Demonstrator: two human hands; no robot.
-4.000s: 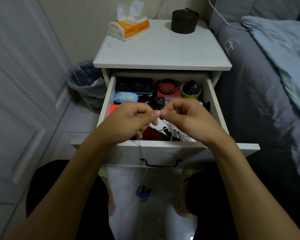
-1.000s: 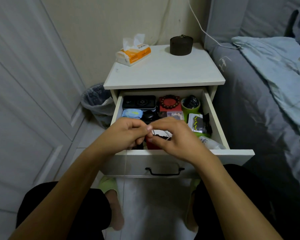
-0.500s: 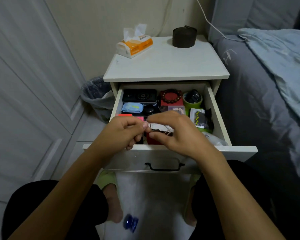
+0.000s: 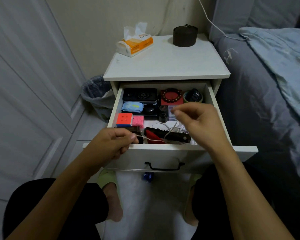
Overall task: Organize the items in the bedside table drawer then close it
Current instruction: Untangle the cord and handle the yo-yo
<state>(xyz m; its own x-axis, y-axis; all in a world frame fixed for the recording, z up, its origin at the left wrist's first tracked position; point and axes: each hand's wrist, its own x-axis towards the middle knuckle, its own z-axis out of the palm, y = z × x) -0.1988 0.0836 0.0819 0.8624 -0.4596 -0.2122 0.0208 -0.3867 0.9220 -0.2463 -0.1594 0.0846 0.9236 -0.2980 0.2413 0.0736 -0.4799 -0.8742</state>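
left hand (image 4: 111, 144) pinching thin white cord (image 4: 152, 139), right hand (image 4: 200, 121) pinched, contents unclear; coil cord loosely, clear of drawer (image 4: 164, 148) clutter.

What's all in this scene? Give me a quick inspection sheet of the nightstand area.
Surface: bedside table top holds a tissue pack and dark round container.
Job's things: drawer open; power bank, bead bracelet, cube inside.
Clutter: blue object below the drawer.
Hands: left hand pinches a white string; right hand pinches something thin.
Cables: white cable on the wall.
Surroundings: bin left, bed right.
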